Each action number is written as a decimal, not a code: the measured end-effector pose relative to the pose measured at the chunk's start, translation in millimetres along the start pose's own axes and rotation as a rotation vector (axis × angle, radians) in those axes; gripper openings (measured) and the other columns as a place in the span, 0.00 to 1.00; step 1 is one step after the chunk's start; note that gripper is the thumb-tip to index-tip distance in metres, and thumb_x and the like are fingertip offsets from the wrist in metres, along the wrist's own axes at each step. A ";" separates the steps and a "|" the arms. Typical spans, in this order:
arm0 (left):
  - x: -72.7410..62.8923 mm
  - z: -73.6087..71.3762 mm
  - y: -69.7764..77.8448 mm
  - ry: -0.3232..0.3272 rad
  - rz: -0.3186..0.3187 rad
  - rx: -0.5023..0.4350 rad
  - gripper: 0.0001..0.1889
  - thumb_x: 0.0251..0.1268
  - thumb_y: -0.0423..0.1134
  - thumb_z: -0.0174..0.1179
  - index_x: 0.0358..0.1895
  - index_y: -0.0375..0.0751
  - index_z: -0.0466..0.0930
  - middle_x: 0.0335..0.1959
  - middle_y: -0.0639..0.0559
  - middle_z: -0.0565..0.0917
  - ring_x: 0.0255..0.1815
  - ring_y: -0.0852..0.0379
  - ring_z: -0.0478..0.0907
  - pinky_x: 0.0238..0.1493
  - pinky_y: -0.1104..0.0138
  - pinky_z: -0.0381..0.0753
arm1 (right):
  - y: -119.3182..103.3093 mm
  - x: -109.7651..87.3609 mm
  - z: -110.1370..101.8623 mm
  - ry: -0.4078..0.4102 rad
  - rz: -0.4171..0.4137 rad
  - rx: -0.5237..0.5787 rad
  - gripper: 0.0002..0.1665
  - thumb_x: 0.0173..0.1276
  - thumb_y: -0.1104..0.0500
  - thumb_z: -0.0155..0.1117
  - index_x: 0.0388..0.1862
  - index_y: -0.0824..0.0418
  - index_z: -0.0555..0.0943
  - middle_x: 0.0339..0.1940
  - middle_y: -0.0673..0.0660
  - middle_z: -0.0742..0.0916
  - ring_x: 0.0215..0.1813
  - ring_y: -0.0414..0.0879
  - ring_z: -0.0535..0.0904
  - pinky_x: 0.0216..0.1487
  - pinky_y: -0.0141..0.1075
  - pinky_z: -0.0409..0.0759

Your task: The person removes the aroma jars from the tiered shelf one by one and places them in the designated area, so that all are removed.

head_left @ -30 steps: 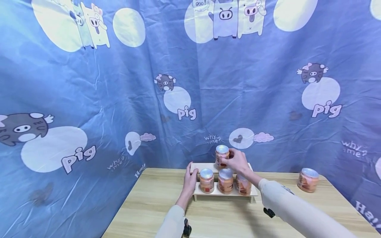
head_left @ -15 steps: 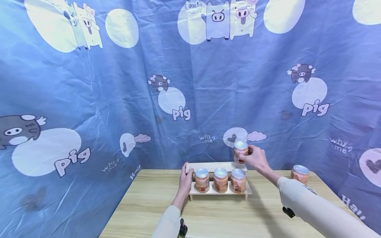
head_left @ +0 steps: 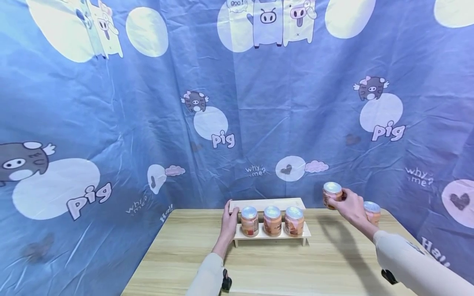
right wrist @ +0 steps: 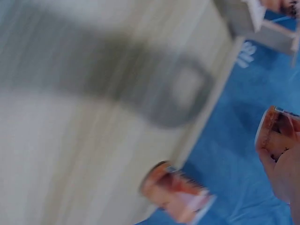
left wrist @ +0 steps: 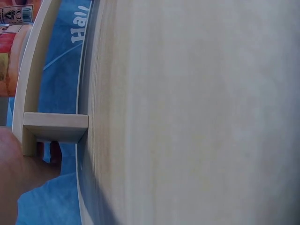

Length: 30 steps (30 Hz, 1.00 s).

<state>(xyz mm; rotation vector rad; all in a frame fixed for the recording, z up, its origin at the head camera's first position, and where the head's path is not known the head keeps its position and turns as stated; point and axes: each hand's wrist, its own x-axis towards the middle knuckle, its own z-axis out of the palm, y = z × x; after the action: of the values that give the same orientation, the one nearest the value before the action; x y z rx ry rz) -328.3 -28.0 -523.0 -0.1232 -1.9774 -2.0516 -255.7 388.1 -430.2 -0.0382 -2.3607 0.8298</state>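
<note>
A two-tier wooden stand (head_left: 266,203) is on the table, its left end gripped by my left hand (head_left: 228,224). In the left wrist view, the fingers of the left hand (left wrist: 35,171) curl round the stand's end beside a leg. On the lower tier are three orange jars with silver lids: a left jar (head_left: 249,222), a middle jar (head_left: 272,222) and a right jar (head_left: 294,222). My right hand (head_left: 352,207) holds another such jar (head_left: 332,195) in the air, right of the stand. Behind that hand, a further jar (head_left: 372,213) on the table is partly hidden.
The light wooden table (head_left: 274,271) reaches back to a blue curtain (head_left: 259,102) printed with pigs, which hangs along the back and both sides. In the right wrist view, the standing jar (right wrist: 176,192) is near the table's far edge.
My right hand has lifted its jar off the stand's upper tier and carried it to the right. The left hand stays on the stand. The head view has shifted slightly.
</note>
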 end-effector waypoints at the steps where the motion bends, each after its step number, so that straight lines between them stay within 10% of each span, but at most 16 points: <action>1: -0.4 0.1 -0.3 0.000 -0.002 -0.001 0.32 0.76 0.41 0.57 0.78 0.36 0.59 0.71 0.31 0.69 0.67 0.36 0.68 0.70 0.42 0.61 | 7.6 -2.9 0.4 -0.008 0.012 0.006 0.34 0.57 0.57 0.72 0.56 0.80 0.77 0.41 0.74 0.86 0.42 0.69 0.83 0.40 0.57 0.79; 16: -4.2 5.6 -2.7 -0.044 -0.017 0.005 0.33 0.76 0.41 0.55 0.79 0.36 0.56 0.71 0.32 0.69 0.68 0.39 0.67 0.71 0.45 0.61 | 80.4 -40.3 8.5 0.021 0.144 -0.071 0.26 0.55 0.55 0.74 0.42 0.76 0.78 0.33 0.74 0.84 0.35 0.68 0.79 0.31 0.54 0.73; 30: -18.8 -3.4 44.3 -0.076 -0.016 0.020 0.30 0.78 0.36 0.54 0.78 0.33 0.58 0.69 0.28 0.70 0.56 0.43 0.73 0.66 0.47 0.66 | 85.8 -37.5 23.2 0.002 0.106 -0.047 0.23 0.56 0.57 0.76 0.36 0.75 0.77 0.27 0.69 0.83 0.32 0.66 0.79 0.28 0.51 0.76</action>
<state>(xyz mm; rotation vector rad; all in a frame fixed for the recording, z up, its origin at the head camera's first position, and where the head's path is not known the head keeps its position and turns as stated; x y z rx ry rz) -298.2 -29.4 -485.4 -0.1841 -2.0496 -2.0653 -253.6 435.6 -514.1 -0.1851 -2.3935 0.8238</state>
